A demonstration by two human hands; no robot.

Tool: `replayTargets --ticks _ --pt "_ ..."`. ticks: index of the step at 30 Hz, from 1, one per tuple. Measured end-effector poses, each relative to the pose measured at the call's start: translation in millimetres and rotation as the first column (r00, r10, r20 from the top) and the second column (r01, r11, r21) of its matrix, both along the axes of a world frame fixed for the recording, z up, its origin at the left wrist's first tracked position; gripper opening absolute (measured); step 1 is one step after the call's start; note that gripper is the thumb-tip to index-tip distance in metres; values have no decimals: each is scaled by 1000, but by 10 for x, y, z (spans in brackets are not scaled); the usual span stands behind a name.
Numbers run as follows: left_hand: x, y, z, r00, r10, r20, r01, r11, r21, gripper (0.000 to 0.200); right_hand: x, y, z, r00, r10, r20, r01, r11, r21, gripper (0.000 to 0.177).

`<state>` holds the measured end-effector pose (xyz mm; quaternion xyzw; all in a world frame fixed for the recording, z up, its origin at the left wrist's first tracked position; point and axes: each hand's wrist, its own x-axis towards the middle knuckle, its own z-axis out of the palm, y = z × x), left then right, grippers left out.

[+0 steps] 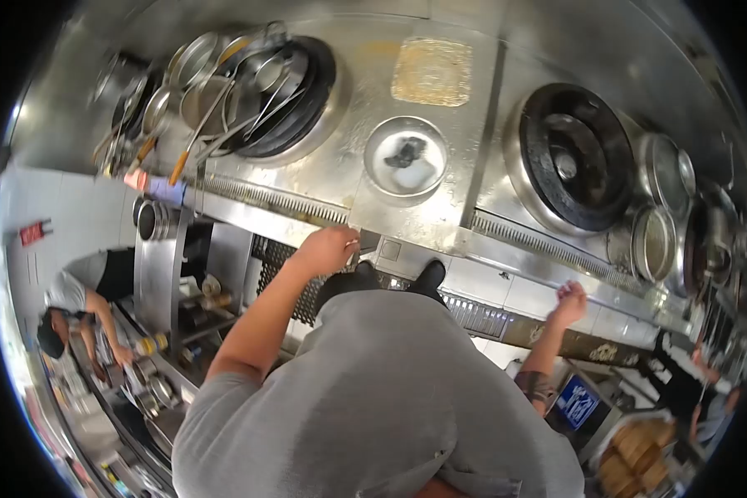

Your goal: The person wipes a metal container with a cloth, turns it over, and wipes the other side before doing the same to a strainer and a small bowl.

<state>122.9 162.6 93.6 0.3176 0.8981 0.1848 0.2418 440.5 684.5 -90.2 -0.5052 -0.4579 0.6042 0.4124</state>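
Observation:
My left hand (330, 250) is at the front edge of the steel counter (340, 170), fingers curled together; whatever they hold, if anything, is hidden. Lower and to the right, my right hand (568, 305) hangs in front of the counter edge, its fingers loosely bent and apart with nothing seen in them. A round steel bowl (370, 173) stands on the counter between two stove burners, holding something white and a dark lump that I cannot identify. Behind it lies a flat, crinkled yellowish sheet (432, 72).
A black wok ring (533, 178) sits at right, with steel pans (654, 241) beside it. Pots, strainers and ladles crowd the left burner (324, 108). Another person (83, 303) works at far left. Lower right are a blue sign (577, 402) and a container of brown pieces (637, 452).

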Motion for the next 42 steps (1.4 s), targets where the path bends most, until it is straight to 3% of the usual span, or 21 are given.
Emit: replayTargets --ticks 3,7,10,11,13,14,16,19,22,26,28,30,31,33,35,36,37,38,39,41,42 --pt "-95 -246 -23 999 34 -33 -32 998 47 22 -909 -907 204 968 229 100 -240 963 122 18" --pt "-275 -708 -133 999 46 -12 -46 999 15 23 -2141 -1830 679 749 627 215 -643 607 467 18" --pt "-505 -1138 -291 998 55 -42 -53 997 52 23 -2992 -2420 1213 594 576 561 -750 146 645 22" --pt "-571 -1307 -371 997 55 -51 -53 997 54 23 -3220 -2517 1164 592 565 575 -756 140 640 22" --pt "-697 -1656 -461 997 58 -42 -55 996 74 24 -3617 -2697 981 390 266 881 -900 -89 426 42" --pt "-741 -1842 -458 994 100 -42 -93 985 147 21 -3784 -2815 970 376 253 892 -906 -103 411 42" --pt "-803 -2236 -564 985 171 -15 -163 958 235 18 -4075 -3030 924 -70 234 970 -984 142 -106 73" --pt "-953 -2923 -777 980 194 38 -197 958 209 18 -4408 -3091 500 -192 54 980 -952 232 -199 76" --pt "-1036 -3498 -977 983 180 43 -184 976 121 18 -4601 -3007 493 -284 66 957 -921 260 -291 73" --pt "-1230 -4025 -1070 937 348 26 -340 892 298 16 -4693 -2959 903 -327 204 923 -911 190 -365 80" --pt "-1355 -4242 -1118 911 413 21 -392 847 359 16 -4566 -3035 953 -64 145 987 -937 333 -109 87" --pt "-1616 -4442 -1226 718 634 287 -695 627 351 18 -4430 -3116 937 -31 127 991 -933 353 -75 92" --pt "-1754 -4474 -1127 589 635 500 -805 408 430 30 -4372 -3142 898 -6 108 994 -925 378 -47 97" --pt "-2048 -4481 -758 271 514 814 -945 -18 326 44 -4253 -3045 624 -52 91 994 -898 432 -86 94" --pt "-2256 -4446 -519 184 294 938 -944 -213 252 59 -4141 -2952 427 26 -33 999 -979 203 32 63" --pt "-2319 -4426 -437 242 133 961 -950 -167 263 72 -4163 -2891 395 -89 17 996 -962 259 -90 55" --pt "-2341 -4327 -325 247 6 969 -955 -166 245 79 -4185 -3053 606 -25 49 999 -951 308 -39 51" --pt "-2337 -4224 -234 220 -95 971 -960 -197 198 82 -4226 -3176 851 -130 64 989 -960 243 -142 52" --pt "-2330 -4134 -154 192 -193 962 -963 -227 146 85 -4264 -3323 1114 -232 126 965 -911 319 -261 66" --pt "-2369 -4013 -33 210 -140 968 -906 -400 139 62 -4248 -3201 958 -204 143 968 -892 379 -244 61" --pt "-2416 -3954 3 269 36 962 -884 -388 262 55 -4255 -3129 903 -186 158 970 -887 398 -234 61"
